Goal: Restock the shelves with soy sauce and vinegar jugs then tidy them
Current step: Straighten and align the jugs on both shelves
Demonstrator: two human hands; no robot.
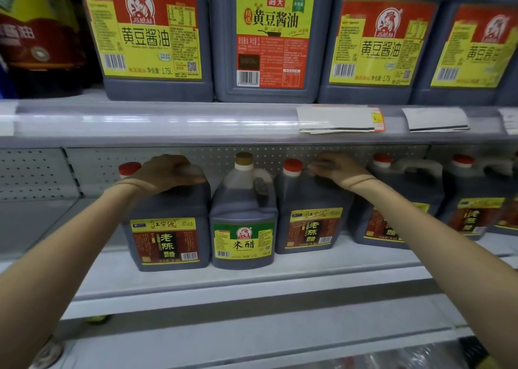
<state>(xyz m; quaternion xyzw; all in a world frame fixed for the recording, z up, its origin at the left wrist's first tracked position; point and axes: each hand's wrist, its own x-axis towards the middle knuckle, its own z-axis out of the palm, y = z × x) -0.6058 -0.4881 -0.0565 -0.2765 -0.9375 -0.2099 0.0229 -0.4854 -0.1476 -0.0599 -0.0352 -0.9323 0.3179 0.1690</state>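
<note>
Head view, left grip (168,172) clasping left jug (173,204) handle, right grip (336,169) clasping right jug (305,197) handle, dark-filled, rice-vinegar jug (242,214) between

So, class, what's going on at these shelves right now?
A person is handling two jugs at once. The left hand grips the handle of a red-capped vinegar jug, and the right hand holds the handle of a second red-capped jug. A green-labelled rice vinegar jug stands between them. All three stand upright on the lower shelf; soy sauce jugs line the shelf above.
</note>
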